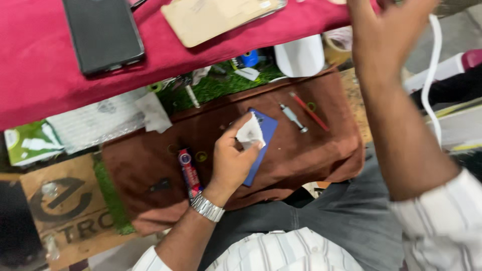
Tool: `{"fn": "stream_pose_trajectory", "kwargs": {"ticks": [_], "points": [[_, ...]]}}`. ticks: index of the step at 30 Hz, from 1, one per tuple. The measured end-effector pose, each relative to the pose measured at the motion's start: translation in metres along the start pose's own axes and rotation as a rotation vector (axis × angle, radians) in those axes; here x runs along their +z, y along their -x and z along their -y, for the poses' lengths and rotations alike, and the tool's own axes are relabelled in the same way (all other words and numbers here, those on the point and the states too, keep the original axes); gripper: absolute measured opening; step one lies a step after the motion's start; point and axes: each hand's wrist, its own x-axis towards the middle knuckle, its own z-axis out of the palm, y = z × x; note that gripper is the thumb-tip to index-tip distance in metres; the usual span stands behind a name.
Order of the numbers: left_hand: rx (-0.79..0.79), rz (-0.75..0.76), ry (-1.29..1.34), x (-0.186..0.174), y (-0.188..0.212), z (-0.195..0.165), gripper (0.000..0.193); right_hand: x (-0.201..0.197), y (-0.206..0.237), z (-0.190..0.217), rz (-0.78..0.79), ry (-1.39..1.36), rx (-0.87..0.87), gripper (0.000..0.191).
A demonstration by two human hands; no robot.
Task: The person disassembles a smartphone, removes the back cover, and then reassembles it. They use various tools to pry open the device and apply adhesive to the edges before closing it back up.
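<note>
At the far left I see a green-and-white packet (27,143) and a cardboard sheet (65,211) lying low beside the work area, and above them a dark phone (103,32) rests on a red cloth (40,75). Moving in, a brown cloth (301,155) covers the desk, with a small red tube (190,173) lying on it just beside my left wrist, which wears a metal watch (207,207). My left hand (232,163) is clenched in a pinch grip on a white wipe (249,133), pressing it onto a blue phone (261,143) that lies flat on the brown cloth, partly under the hand. I judge the wipe soft and nearly weightless, so it will crumple and needs only thumb and fingertips; the blue phone looks stiff, smooth and likely slippery and scratch-prone, best taken by its long edges rather than its face. Just right of it lie a silver screwdriver (293,118) and a red pencil-like tool (309,111), near each other but apart from the blue phone. Above them sit a tan board (216,17) on the red cloth and a white roll (299,56). Farther right, my right hand (384,35) is raised well above the desk, fingers spread and released, grasping nothing, with a white cable (433,75) hanging just beside it.
</note>
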Motion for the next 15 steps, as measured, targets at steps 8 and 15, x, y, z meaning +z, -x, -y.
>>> {"fn": "stream_pose_trajectory", "kwargs": {"ticks": [8, 15], "points": [[0.041, 0.073, -0.123, -0.002, 0.006, -0.008, 0.06, 0.021, 0.188, 0.061, 0.53, -0.689, 1.135, 0.026], [0.064, 0.11, -0.162, 0.01, 0.004, -0.019, 0.064, 0.009, 0.211, 0.041, 0.562, -0.812, 1.123, 0.015]]}}
